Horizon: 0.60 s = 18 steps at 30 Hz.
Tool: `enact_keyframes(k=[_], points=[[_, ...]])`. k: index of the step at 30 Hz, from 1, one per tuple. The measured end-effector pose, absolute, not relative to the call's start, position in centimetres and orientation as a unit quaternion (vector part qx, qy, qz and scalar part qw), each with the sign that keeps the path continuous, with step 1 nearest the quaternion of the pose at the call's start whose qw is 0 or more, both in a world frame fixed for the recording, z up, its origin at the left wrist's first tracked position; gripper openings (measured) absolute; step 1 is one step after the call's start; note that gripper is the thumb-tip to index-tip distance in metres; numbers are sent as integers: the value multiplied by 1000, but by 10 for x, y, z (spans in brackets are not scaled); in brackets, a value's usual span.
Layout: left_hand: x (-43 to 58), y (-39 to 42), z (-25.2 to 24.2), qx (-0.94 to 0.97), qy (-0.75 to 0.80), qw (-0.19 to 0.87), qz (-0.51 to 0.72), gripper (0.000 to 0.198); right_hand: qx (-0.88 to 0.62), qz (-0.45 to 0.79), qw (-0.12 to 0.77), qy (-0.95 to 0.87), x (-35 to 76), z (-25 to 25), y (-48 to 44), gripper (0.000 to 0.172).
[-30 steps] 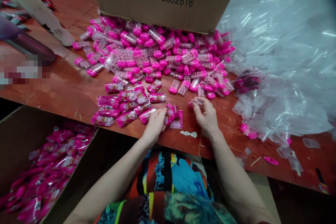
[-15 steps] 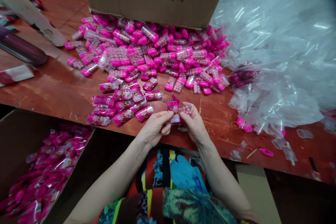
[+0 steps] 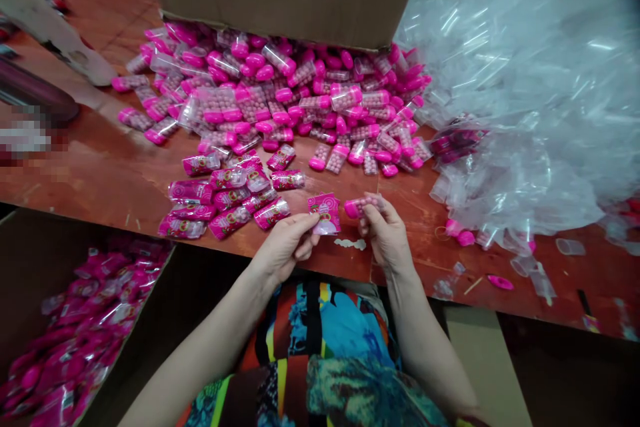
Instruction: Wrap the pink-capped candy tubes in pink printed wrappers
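We have a flat pink printed wrapper (image 3: 327, 212) in our left hand (image 3: 286, 243), its grip closed on the wrapper's near left corner between thumb and fingers. Our right hand (image 3: 387, 230) has its grip closed on a small clear container (image 3: 356, 207) of pale pink balls, its pink cap pointing left toward the wrapper; the two are near each other but apart. Both are held over the front part of the red-brown bench (image 3: 115, 173), with a torn white patch (image 3: 350, 243) just below them in our view. To the left of the wrapper we see a cluster of wrapped containers (image 3: 230, 199) on the bench. Beyond lies a wide heap of pink-capped containers (image 3: 280, 97), right in front of a printed cardboard box (image 3: 280, 3). On our right spreads crumpled clear plastic (image 3: 525, 100), and below the bench at left an open carton (image 3: 30, 250) contains many more pink packets (image 3: 95, 320).
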State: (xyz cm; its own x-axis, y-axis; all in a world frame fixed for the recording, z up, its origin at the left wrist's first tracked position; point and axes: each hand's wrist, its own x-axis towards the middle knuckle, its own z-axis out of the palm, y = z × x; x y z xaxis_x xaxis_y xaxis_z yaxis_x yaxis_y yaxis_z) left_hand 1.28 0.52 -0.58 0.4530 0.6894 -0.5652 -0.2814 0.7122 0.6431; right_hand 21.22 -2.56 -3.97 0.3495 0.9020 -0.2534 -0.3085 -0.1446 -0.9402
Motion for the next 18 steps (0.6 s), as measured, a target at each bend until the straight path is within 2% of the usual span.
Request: enact_keyframes(k=[3, 8, 13, 16, 18], points=[[17, 5, -11, 245, 448, 806, 300, 33, -502, 589, 589, -232, 211, -36, -30, 31], [28, 4, -12, 266, 457, 782, 329, 33, -451, 652, 572, -210, 200, -35, -37, 33], [37, 4, -15, 276, 450, 780, 336, 35, -465, 637, 578, -209, 188, -41, -39, 31], [38, 2, -18, 273, 453, 781, 332, 36, -483, 611, 586, -223, 186, -40, -38, 42], [39, 1, -19, 271, 452, 783, 331, 36, -502, 597, 587, -219, 186, -38, -37, 43]])
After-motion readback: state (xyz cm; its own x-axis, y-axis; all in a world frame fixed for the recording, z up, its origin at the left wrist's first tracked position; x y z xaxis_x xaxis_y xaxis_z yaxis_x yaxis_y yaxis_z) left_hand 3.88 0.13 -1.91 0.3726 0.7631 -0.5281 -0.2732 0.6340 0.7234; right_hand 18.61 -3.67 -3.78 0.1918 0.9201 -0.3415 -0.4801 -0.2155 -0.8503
